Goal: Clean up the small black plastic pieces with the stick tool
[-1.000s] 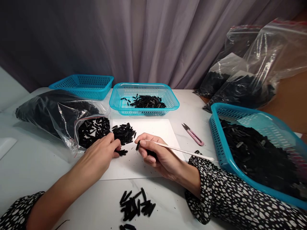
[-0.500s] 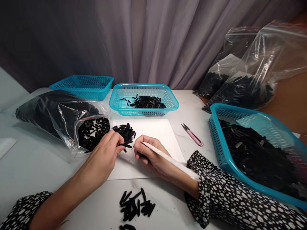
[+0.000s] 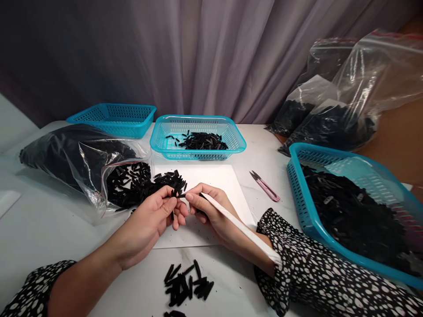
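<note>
My left hand (image 3: 155,218) is closed, pinching a small black plastic piece (image 3: 174,199) over a white paper sheet (image 3: 214,180). My right hand (image 3: 208,207) is closed round a thin white tool (image 3: 241,229) held like a pen, its tip meeting the piece between the two hands. Just behind the hands lies a loose heap of black pieces (image 3: 170,180), spilling from an open clear bag (image 3: 86,163) on the left.
A small pile of black pieces (image 3: 187,284) lies near the front edge. Three turquoise baskets stand around: back left (image 3: 112,115), back centre (image 3: 198,125) with some pieces, right (image 3: 330,154) heaped full. Pink snips (image 3: 266,186) lie right of the sheet. More bags (image 3: 333,105) lie at back right.
My left hand lifted from the heap with a piece and moved right to meet my right hand. The white tool swung round to lie along my right forearm.
</note>
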Tool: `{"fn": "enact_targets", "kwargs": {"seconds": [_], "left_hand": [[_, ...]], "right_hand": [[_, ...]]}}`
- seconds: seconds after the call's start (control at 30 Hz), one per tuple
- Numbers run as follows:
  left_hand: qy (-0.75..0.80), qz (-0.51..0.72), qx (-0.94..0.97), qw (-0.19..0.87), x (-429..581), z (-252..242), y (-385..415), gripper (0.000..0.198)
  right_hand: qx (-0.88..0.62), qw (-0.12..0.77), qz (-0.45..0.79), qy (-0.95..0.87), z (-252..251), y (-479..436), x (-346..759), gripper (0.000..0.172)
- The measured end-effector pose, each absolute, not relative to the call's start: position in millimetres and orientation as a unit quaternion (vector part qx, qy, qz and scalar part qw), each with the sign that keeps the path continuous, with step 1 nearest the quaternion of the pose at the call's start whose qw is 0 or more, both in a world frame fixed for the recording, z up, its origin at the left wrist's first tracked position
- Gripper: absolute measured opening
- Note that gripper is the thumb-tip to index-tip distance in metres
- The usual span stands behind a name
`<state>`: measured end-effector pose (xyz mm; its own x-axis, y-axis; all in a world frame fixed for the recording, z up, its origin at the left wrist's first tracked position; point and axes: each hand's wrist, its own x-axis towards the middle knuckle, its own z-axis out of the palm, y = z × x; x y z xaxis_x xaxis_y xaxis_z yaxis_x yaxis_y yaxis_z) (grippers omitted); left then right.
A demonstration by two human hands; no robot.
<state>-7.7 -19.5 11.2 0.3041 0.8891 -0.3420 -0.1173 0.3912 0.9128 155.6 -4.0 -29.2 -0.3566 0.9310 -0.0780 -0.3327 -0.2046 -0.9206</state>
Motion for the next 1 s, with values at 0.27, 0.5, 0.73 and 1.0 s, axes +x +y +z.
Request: {"fn": "enact_targets", "kwargs": {"seconds": [0.27,0.5,0.73,1.0], "left_hand": [[0.497,0.365,0.374,0.693,-10.7,11.4,-18.8,0.015],[0.516,0.384,0.401,0.652,-11.5,12.2,-16.7,0.024],[0.506,0.374,0.414,0.658,-12.3,7.9,-18.0,0.025],[0.495,0.365,0.407,0.675,-11.4,7.3,-18.9,0.027]], "right_hand": [[-0.348,0.459,0.697,-0.428,-26.1,-3.4,157.8,0.024],[-0.356,0.45,0.703,-0.421,-28.3,-3.5,158.3,0.024],[-0.342,0.442,0.732,-0.388,-26.1,-3.3,158.1,0.021],[-0.278,0.428,0.802,-0.311,-23.2,1.0,160.5,0.02]]}}
